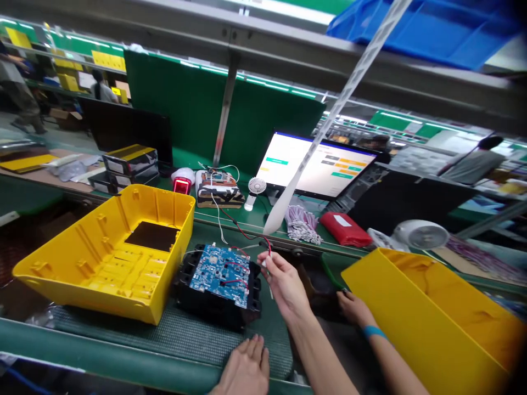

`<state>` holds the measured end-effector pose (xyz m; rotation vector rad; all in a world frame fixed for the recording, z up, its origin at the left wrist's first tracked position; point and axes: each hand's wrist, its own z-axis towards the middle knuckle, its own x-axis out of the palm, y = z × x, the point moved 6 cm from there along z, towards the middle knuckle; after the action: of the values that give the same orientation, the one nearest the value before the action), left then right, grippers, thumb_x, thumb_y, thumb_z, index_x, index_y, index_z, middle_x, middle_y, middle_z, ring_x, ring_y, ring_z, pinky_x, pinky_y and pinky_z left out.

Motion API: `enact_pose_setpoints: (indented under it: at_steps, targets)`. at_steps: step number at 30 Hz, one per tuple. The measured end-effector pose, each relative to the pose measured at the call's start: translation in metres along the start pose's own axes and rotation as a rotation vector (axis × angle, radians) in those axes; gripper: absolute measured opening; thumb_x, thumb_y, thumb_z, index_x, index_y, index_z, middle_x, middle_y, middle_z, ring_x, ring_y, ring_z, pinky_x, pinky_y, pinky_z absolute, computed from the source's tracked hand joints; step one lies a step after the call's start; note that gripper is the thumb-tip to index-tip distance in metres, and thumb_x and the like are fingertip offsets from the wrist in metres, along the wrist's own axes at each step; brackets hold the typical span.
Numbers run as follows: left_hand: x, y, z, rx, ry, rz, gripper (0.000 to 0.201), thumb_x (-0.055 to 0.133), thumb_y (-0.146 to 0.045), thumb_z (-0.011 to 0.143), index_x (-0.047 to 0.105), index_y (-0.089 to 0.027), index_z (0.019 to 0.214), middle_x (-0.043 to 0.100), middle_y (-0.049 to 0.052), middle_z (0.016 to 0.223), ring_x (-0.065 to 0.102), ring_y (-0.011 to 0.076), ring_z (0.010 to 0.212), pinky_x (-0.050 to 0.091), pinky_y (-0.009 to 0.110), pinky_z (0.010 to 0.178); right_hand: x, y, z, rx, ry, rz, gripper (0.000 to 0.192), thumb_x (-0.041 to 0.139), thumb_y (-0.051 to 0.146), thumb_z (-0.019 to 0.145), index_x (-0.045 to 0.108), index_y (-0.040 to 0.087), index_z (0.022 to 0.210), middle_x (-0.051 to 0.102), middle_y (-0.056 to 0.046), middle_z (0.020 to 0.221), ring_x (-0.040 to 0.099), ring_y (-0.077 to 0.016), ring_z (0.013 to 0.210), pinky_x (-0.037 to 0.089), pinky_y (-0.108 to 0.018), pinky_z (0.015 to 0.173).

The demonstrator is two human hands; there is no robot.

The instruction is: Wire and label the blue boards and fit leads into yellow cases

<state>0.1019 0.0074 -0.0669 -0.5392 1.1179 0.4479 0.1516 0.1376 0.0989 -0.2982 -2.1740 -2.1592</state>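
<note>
My right hand [287, 285] pinches a red cable [269, 245], seemingly by its end, just right of the blue circuit board [218, 273]; my left hand [247, 365] lies flat.

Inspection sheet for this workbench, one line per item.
Surface: green textured mat beneath the black housing.
Job's things: blue circuit board atop that housing; open left yellow shell beside it; right yellow shell farther off.
Clutter: red packet, small handheld fan behind.
Grip: left hand flat on the mat; right hand pinching a red-and-black cable, its end too small to identify.
Cables: that one, plus a purple-and-white wire bundle.
Surroundings: lit monitor, blue bin overhead, co-worker's hand at right.
</note>
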Motion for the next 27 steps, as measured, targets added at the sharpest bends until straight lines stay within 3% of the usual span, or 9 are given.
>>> enact_pose_setpoints:
  at_steps: [3, 6, 8, 11, 13, 14, 16, 20, 27]
  targets:
    - [0.012, -0.011, 0.011, -0.064, 0.031, -0.083, 0.09, 0.04, -0.077, 0.077, 0.057, -0.001, 0.122, 0.054, 0.027, 0.127, 0.054, 0.036, 0.118, 0.048, 0.042, 0.096, 0.0, 0.016, 0.011, -0.15, 0.0, -0.24, 0.022, 0.07, 0.04, 0.077, 0.071, 0.02, 0.086, 0.063, -0.001, 0.083, 0.051, -0.013, 0.076, 0.039, -0.025, 0.072]
    - [0.004, -0.018, 0.013, -0.04, -0.087, -0.089, 0.087, 0.043, -0.077, 0.077, 0.059, -0.003, 0.119, 0.058, 0.024, 0.124, 0.057, 0.033, 0.116, 0.049, 0.039, 0.095, 0.007, 0.03, 0.022, -0.201, 0.055, -0.327, 0.022, 0.071, 0.038, 0.074, 0.071, 0.019, 0.085, 0.065, -0.001, 0.082, 0.052, -0.0143, 0.076, 0.039, -0.026, 0.074]
    - [-0.028, -0.017, 0.009, 0.017, -0.317, -0.075, 0.07, 0.042, -0.067, 0.084, 0.061, -0.007, 0.115, 0.064, 0.017, 0.118, 0.06, 0.0264, 0.112, 0.048, 0.034, 0.096, 0.015, 0.034, 0.027, -0.196, 0.112, -0.35, 0.024, 0.072, 0.038, 0.072, 0.071, 0.017, 0.083, 0.065, -0.001, 0.077, 0.053, -0.0145, 0.072, 0.04, -0.026, 0.069]
    - [-0.106, -0.004, -0.009, 0.093, -0.718, -0.045, 0.032, 0.046, -0.033, 0.091, 0.061, -0.014, 0.113, 0.069, 0.007, 0.11, 0.057, 0.0186, 0.116, 0.04, 0.033, 0.105, 0.027, 0.035, 0.033, -0.212, 0.196, -0.426, 0.026, 0.072, 0.039, 0.071, 0.07, 0.016, 0.082, 0.063, -0.001, 0.071, 0.053, -0.0146, 0.066, 0.04, -0.026, 0.063]
    - [-0.156, 0.018, -0.019, -0.013, -0.882, -0.001, 0.029, 0.058, -0.021, 0.085, 0.06, -0.019, 0.113, 0.069, 0.005, 0.107, 0.054, 0.0195, 0.119, 0.035, 0.04, 0.109, 0.036, 0.034, 0.037, -0.253, 0.247, -0.541, 0.025, 0.07, 0.04, 0.072, 0.069, 0.016, 0.081, 0.063, -0.001, 0.069, 0.054, -0.0149, 0.064, 0.04, -0.026, 0.061]
    - [-0.175, 0.031, -0.022, -0.103, -0.905, 0.021, 0.033, 0.062, -0.021, 0.082, 0.059, -0.019, 0.115, 0.067, 0.008, 0.11, 0.052, 0.0228, 0.121, 0.034, 0.045, 0.11, 0.041, 0.034, 0.04, -0.274, 0.271, -0.6, 0.024, 0.069, 0.04, 0.073, 0.068, 0.016, 0.08, 0.063, -0.001, 0.068, 0.054, -0.0151, 0.063, 0.04, -0.026, 0.061]
    - [-0.197, 0.056, -0.019, -0.253, -0.796, 0.056, 0.044, 0.067, -0.027, 0.081, 0.056, -0.019, 0.123, 0.059, 0.012, 0.124, 0.045, 0.0298, 0.127, 0.029, 0.056, 0.11, 0.049, 0.034, 0.048, -0.301, 0.311, -0.689, 0.021, 0.068, 0.038, 0.074, 0.068, 0.017, 0.076, 0.064, -0.001, 0.068, 0.055, -0.0158, 0.064, 0.04, -0.026, 0.062]
    - [-0.192, 0.078, -0.011, -0.333, -0.593, 0.064, 0.048, 0.062, -0.033, 0.085, 0.051, -0.025, 0.131, 0.049, 0.012, 0.136, 0.041, 0.0313, 0.13, 0.032, 0.054, 0.107, 0.063, 0.033, 0.069, -0.311, 0.363, -0.785, 0.014, 0.068, 0.032, 0.073, 0.067, 0.019, 0.07, 0.065, -0.001, 0.067, 0.057, -0.0159, 0.065, 0.04, -0.026, 0.065]
    - [-0.168, 0.072, -0.015, -0.364, -0.715, 0.077, 0.046, 0.064, -0.031, 0.084, 0.055, -0.03, 0.129, 0.056, 0.01, 0.129, 0.046, 0.0304, 0.124, 0.035, 0.048, 0.102, 0.076, 0.014, 0.082, -0.254, 0.515, -0.819, 0.02, 0.065, 0.033, 0.075, 0.063, 0.017, 0.063, 0.065, 0.0, 0.061, 0.06, -0.0149, 0.062, 0.04, -0.024, 0.061]
